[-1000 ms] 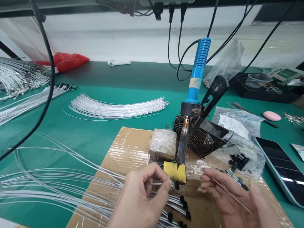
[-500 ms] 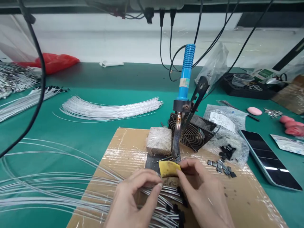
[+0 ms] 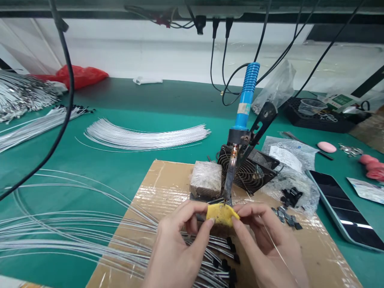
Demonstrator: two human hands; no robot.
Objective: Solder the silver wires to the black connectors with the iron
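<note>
Both hands [image 3: 222, 240] pinch yellow sponge [image 3: 222, 215] under soldering iron [image 3: 237, 160] tip, cardboard [image 3: 300, 256] around

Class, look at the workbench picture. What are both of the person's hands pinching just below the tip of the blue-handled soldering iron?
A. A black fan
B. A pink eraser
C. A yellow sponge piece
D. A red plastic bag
C. The left hand and right hand both pinch the yellow sponge piece, which sits right under the tip of the soldering iron standing on the cardboard sheet.
</note>
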